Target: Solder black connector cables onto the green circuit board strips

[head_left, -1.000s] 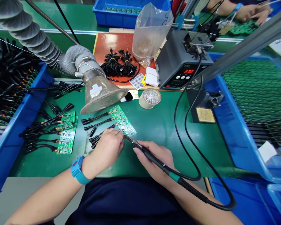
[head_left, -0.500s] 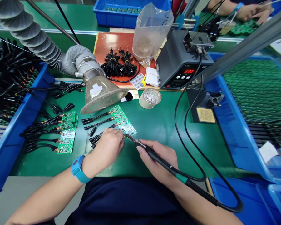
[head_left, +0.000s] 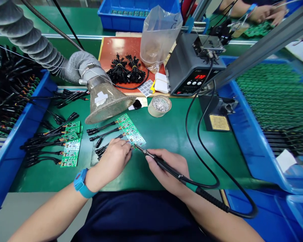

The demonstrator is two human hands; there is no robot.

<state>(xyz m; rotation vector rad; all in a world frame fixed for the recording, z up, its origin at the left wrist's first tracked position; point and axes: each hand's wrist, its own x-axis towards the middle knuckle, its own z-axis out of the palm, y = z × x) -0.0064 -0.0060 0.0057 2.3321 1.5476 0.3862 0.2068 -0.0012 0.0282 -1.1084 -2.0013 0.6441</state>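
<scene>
My right hand (head_left: 170, 168) is closed around a soldering iron (head_left: 164, 164), whose tip touches or nearly touches the lower end of a green circuit board strip (head_left: 131, 129). Opposite the tip, my left hand (head_left: 116, 156) pinches the coloured wire end of a black cable at the board; its fingers hide most of that grip. Several black connector cables (head_left: 103, 127) run leftward from the strip. Further left lies a second group of green boards (head_left: 72, 148) with black cables attached.
A fume extraction hood (head_left: 108, 104) hangs over the work. Behind are a tin of solder wire shavings (head_left: 159, 106) and a soldering station (head_left: 194, 67). An iron stand (head_left: 217, 116) is at right. Blue bins (head_left: 255, 134) flank the bench. A co-worker's hands (head_left: 265, 15) show at far right.
The whole view has shifted slightly left. Both hands keep nearly the same places at the board, with the iron's tip still by the left fingertips.
</scene>
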